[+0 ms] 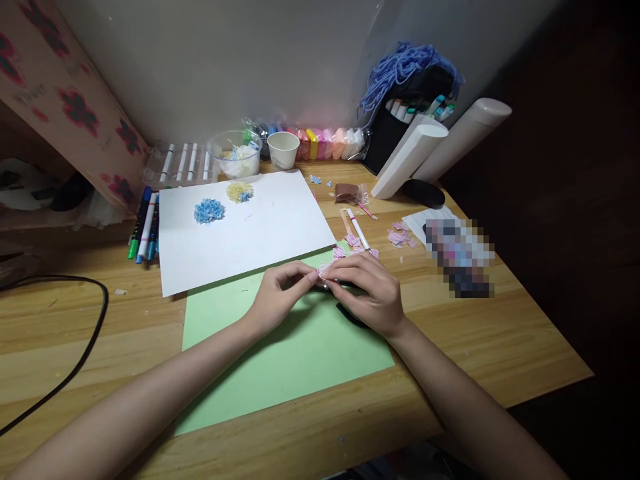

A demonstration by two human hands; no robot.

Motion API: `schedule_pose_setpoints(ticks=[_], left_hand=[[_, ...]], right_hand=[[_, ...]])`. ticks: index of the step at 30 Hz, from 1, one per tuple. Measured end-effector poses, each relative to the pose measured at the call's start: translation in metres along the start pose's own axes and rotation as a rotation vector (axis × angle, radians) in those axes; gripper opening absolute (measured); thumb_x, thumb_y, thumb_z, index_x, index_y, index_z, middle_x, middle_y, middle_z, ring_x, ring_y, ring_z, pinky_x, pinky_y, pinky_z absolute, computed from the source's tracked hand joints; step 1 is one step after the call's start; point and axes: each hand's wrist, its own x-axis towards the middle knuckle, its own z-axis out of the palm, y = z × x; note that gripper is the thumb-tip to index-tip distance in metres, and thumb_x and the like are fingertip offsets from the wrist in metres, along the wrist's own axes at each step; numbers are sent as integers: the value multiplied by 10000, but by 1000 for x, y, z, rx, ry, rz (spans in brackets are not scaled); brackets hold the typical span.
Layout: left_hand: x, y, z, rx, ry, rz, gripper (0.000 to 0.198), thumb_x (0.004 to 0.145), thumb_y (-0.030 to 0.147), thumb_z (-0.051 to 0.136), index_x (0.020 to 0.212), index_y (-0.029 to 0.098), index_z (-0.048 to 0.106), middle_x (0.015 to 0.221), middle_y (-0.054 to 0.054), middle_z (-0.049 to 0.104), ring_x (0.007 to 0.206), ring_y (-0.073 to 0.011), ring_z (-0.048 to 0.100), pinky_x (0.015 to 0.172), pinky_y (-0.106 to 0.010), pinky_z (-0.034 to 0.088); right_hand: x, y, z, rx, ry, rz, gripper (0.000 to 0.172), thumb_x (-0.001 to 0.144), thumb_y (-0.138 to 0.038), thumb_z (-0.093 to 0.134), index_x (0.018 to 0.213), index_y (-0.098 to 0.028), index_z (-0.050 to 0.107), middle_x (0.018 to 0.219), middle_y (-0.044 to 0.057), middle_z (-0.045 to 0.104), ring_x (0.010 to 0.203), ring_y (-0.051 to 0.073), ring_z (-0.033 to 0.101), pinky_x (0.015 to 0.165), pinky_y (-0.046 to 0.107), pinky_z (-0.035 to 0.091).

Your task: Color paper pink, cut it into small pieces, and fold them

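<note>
Left hand (280, 293) and right hand (373, 293) both pinching pink paper scrap (324, 269) over green sheet (280, 360). Looks featherlight, limp, tears easily; hold edges, fingertips only.

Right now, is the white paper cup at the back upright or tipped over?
Upright: the paper cup stands on its base, open rim facing up.

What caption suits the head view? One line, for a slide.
Left hand and right hand pinch a pink paper scrap above a green sheet, beside a white sheet holding paper shreds.
</note>
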Motion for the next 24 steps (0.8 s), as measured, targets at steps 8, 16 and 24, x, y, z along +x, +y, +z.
schedule_pose_setpoints(ticks=[8, 16, 24], left_hand=[[0, -1, -1, -18, 29, -7, 230, 819, 370, 656, 817, 147, 712, 822, -66, 722, 779, -166, 657, 730, -265, 511], [1, -4, 1, 90, 72, 13, 251, 811, 382, 652, 765, 136, 681, 725, -57, 659, 688, -150, 591, 640, -259, 461], [-1, -2, 3, 172, 103, 37, 202, 794, 345, 662, 747, 149, 650, 649, -14, 579, 550, -96, 438, 512, -231, 335]], right_hand=[[-1, 2, 1, 7, -12, 2, 176, 811, -144, 643, 919, -271, 701, 880, 39, 734, 813, 198, 658, 761, 372, 500], [1, -2, -1, 5, -22, -29, 163, 795, -145, 661, 916, -251, 687, 880, 43, 723, 821, 194, 657, 759, 367, 505], [3, -7, 1, 109, -11, 124, 82, 793, -165, 669, 804, -246, 662, 850, 35, 701, 819, 189, 647, 763, 360, 506]])
